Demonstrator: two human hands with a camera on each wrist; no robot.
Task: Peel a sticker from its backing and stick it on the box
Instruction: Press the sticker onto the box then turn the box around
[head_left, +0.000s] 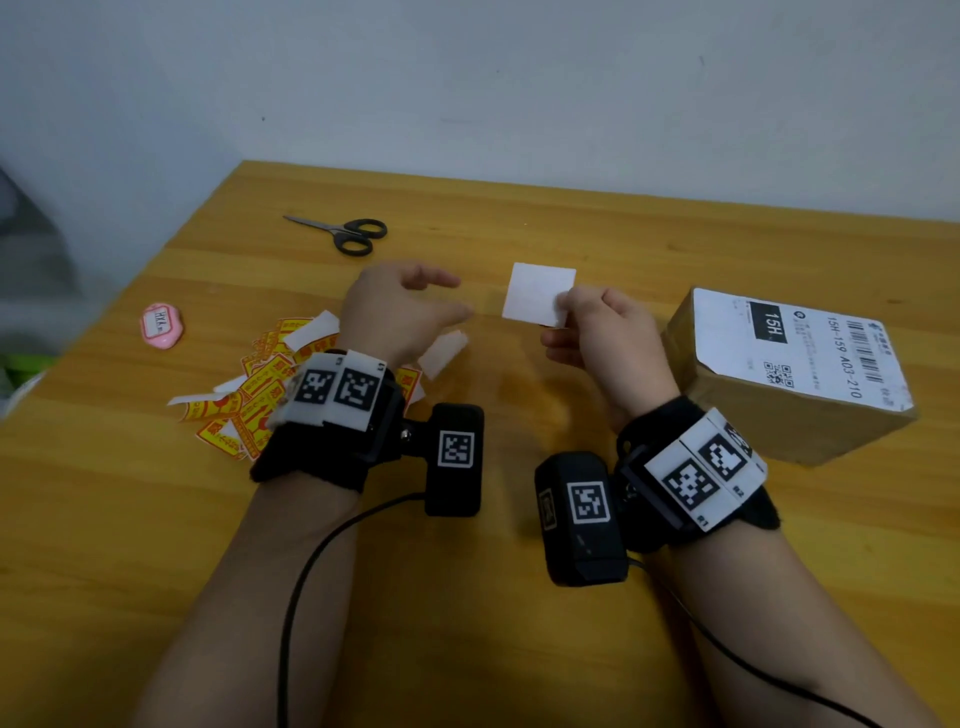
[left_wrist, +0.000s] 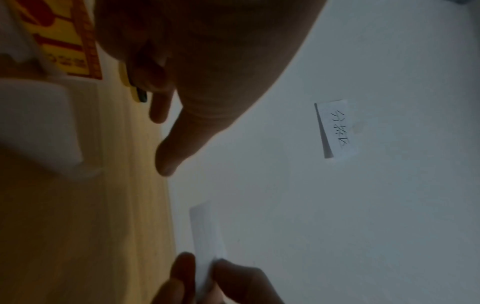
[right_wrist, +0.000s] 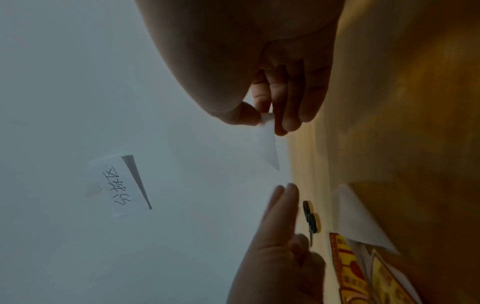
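Observation:
My right hand (head_left: 576, 317) pinches a white square sticker (head_left: 537, 293) by its lower right corner, held above the table's middle; the right wrist view shows thumb and fingers (right_wrist: 279, 121) nipping the sticker (right_wrist: 266, 144) edge-on. My left hand (head_left: 415, 306) hovers just left of it, fingers relaxed and holding nothing; its fingers (left_wrist: 166, 152) show in the left wrist view, with the sticker (left_wrist: 207, 232) below them. The cardboard box (head_left: 789, 374) with a white shipping label lies at the right, close to my right wrist.
A heap of yellow-red stickers and white backing strips (head_left: 260, 384) lies under my left wrist. Black scissors (head_left: 348, 234) rest at the back of the wooden table (head_left: 519, 649); a pink eraser-like item (head_left: 161, 325) lies at the left. A paper note (right_wrist: 122, 185) hangs on the wall.

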